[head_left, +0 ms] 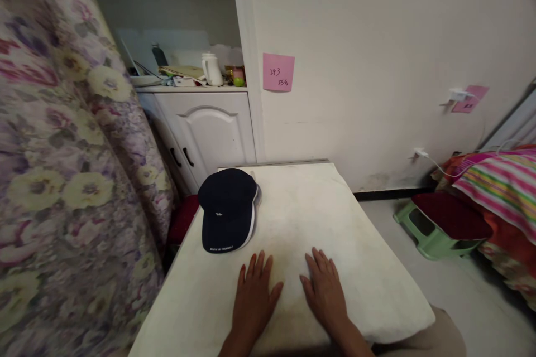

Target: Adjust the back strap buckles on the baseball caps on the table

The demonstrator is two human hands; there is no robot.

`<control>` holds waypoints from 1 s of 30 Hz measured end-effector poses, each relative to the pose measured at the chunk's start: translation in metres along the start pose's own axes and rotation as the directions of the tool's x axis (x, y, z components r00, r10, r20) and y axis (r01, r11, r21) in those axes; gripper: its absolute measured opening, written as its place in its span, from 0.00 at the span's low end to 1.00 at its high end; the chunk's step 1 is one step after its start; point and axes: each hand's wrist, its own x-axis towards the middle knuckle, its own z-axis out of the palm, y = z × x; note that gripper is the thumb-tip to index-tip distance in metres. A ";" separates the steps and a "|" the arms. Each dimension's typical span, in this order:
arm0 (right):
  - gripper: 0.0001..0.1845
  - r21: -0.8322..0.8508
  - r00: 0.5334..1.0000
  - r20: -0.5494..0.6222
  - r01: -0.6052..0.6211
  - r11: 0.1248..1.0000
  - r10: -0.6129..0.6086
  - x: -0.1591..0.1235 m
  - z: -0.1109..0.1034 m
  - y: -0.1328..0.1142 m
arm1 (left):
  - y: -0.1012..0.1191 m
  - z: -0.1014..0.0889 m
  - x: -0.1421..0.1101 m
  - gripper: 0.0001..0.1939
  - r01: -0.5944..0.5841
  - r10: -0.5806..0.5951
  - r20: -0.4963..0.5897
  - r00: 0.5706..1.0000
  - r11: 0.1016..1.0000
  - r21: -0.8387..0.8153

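A dark navy baseball cap [228,206] with a white edge and small lettering on its brim lies on the left part of the white table [310,201], brim toward me. My left hand [254,295] rests palm down on the tabletop, fingers spread, just in front of the cap and apart from it. To its right, my right hand [324,287] also lies flat with fingers stretched out. Neither hand holds anything.
A floral curtain [75,178] hangs at the left. Behind the table is a white cabinet [213,128] bearing a white jug [211,69]. A pink note [278,72] sticks to the wall. On the right stand a green stool [435,234] and a bed with striped cover [502,189].
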 end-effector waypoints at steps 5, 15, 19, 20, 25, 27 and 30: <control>0.25 0.008 1.000 -0.009 -0.004 1.000 0.004 0.000 -0.001 -0.001 | 0.000 0.000 -0.001 0.30 0.002 -0.002 0.011 1.000 1.000 -0.001; 0.25 -0.022 0.999 0.031 -0.013 1.000 0.013 0.001 -0.003 -0.001 | -0.002 0.003 0.000 0.29 -0.018 0.018 -0.022 1.000 1.000 0.006; 0.25 -0.010 1.000 0.023 -0.009 1.000 0.009 0.002 -0.003 -0.001 | -0.002 0.005 -0.001 0.29 -0.014 0.014 -0.017 1.000 1.000 -0.002; 0.25 -0.006 1.000 0.021 -0.008 1.000 0.008 0.002 -0.003 -0.001 | -0.002 0.005 -0.001 0.29 -0.009 0.009 -0.012 1.000 1.000 -0.002; 0.25 0.021 1.000 0.015 -0.015 1.000 0.015 -0.001 -0.001 0.000 | 0.002 0.001 0.001 0.29 0.020 -0.019 0.044 0.999 0.999 -0.037; 0.24 0.060 0.999 0.017 -0.030 0.998 0.029 -0.002 -0.001 -0.002 | 0.006 -0.005 0.003 0.29 0.054 -0.046 0.106 0.993 0.996 -0.075; 0.21 0.189 0.997 0.026 -0.081 0.979 0.077 0.003 -0.011 -0.008 | 0.012 -0.025 0.009 0.25 0.121 -0.087 0.193 0.977 0.978 -0.172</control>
